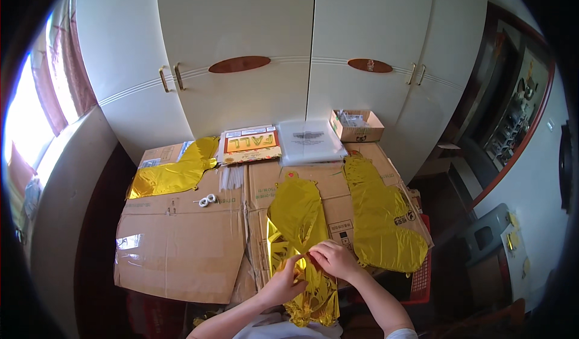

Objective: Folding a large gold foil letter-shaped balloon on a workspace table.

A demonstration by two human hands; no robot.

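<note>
A flat gold foil balloon (295,209) lies in front of me on the cardboard, its near part crumpled and hanging over the edge toward my lap. My left hand (287,282) is closed on the foil from the left side. My right hand (335,260) pinches the same balloon from the right, its fingertips close to those of the left. Whatever small part sits between the fingertips is hidden. Another flat gold foil balloon (386,215) rests to the right, and a bent one (175,176) lies at the far left.
Flattened cardboard (181,242) covers the work surface. Thin white straws (231,178) and two small white rings (207,200) lie on it. Along the back are printed packets (250,145), clear plastic bags (310,143) and a small open box (359,133). A red basket (420,281) sits at lower right.
</note>
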